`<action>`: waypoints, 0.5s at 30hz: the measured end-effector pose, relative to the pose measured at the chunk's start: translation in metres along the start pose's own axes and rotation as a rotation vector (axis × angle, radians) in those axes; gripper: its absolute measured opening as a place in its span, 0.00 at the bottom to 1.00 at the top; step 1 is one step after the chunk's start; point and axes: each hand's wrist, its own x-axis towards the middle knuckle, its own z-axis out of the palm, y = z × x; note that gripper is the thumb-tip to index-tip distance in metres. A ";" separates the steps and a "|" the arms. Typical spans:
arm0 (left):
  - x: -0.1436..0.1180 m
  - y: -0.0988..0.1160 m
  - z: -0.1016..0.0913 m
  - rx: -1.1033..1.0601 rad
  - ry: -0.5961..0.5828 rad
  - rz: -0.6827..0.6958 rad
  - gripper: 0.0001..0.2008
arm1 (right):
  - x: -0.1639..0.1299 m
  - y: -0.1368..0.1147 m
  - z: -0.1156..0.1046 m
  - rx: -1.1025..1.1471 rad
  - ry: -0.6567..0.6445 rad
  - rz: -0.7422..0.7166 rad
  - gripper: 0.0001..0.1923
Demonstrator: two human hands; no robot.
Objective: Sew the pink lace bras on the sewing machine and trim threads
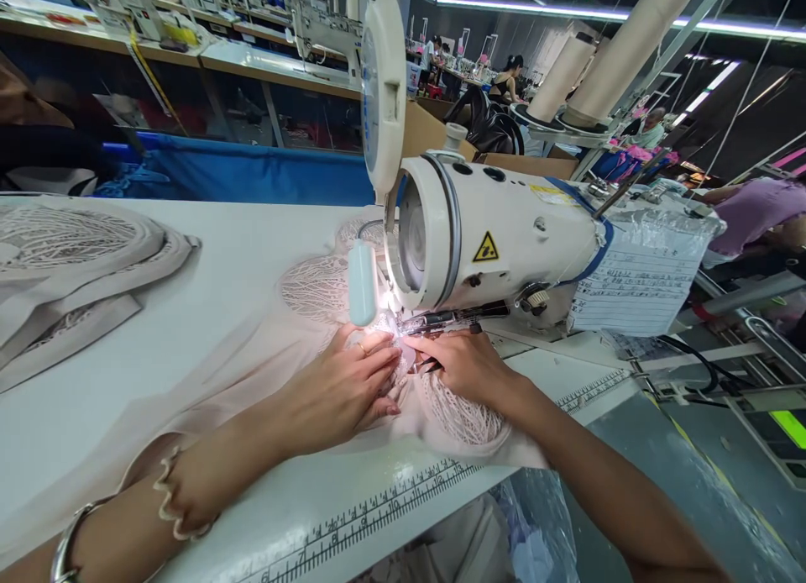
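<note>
A white industrial sewing machine (497, 234) stands on the white table (214, 255). Pale beige fabric with white lace (463, 415) lies under its needle area, lit by a small lamp (362, 285). My left hand (343, 381) lies flat on the fabric just left of the needle, fingers spread, a ring on one finger. My right hand (463, 360) presses the fabric right of the needle, fingertips pointing to the presser foot; a small dark tool shows beside it. The needle itself is hidden by glare.
A stack of lace pieces (75, 259) lies at the table's left. A ruler strip (371, 507) runs along the front edge. A paper sheet (630, 285) hangs on the machine. Thread cones (604, 62) stand behind. Other people work far back.
</note>
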 end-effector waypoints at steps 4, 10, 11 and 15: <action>0.001 -0.001 0.000 0.005 0.010 0.001 0.28 | -0.001 0.001 0.000 0.002 0.030 -0.053 0.26; -0.001 -0.003 0.005 0.032 0.029 -0.037 0.22 | 0.002 0.005 0.001 -0.002 0.083 -0.085 0.22; -0.002 -0.003 0.006 0.026 0.032 -0.035 0.23 | 0.004 0.006 0.001 -0.006 0.089 -0.102 0.21; -0.002 -0.005 0.006 0.006 0.016 -0.033 0.25 | 0.005 0.011 0.000 -0.091 0.070 -0.142 0.23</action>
